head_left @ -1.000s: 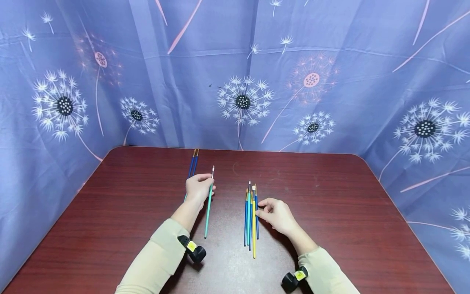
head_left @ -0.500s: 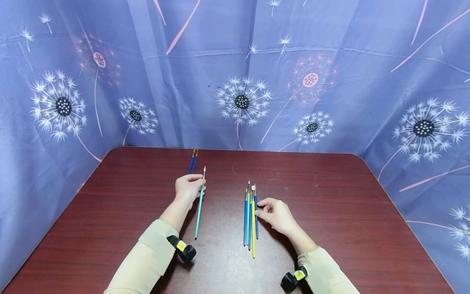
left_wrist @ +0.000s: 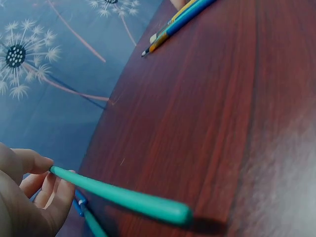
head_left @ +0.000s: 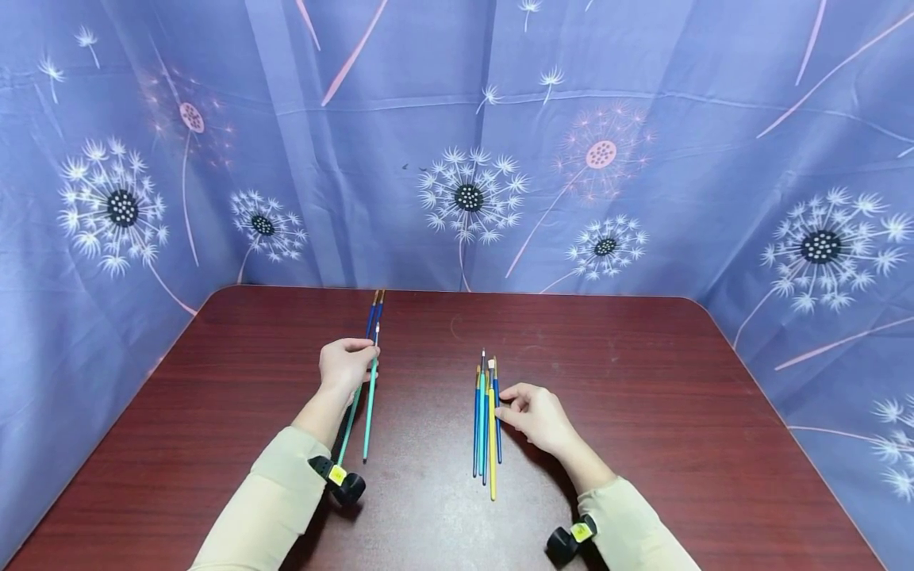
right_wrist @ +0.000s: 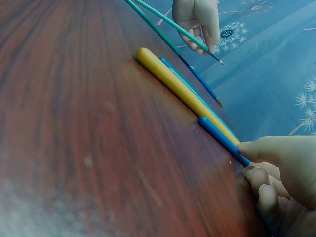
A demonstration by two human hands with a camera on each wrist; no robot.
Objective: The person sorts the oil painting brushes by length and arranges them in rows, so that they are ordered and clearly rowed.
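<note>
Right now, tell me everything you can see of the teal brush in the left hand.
The teal paintbrush is long and slim, with a smooth glossy handle that swells to a rounded end toward the person. At the far end a pale tip shows; its ferrule is too small to make out. The left hand pinches it near the upper part, holding it above the dark red table, close beside other brushes lying there.

We see a dark red wood-grain counter (head_left: 643,412) with rounded far corners. A bundle of blue, teal and yellow brushes (head_left: 486,424) lies at centre, tips toward 12 o'clock. Blue and teal brushes (head_left: 374,311) lie at 10 o'clock of it.
</note>
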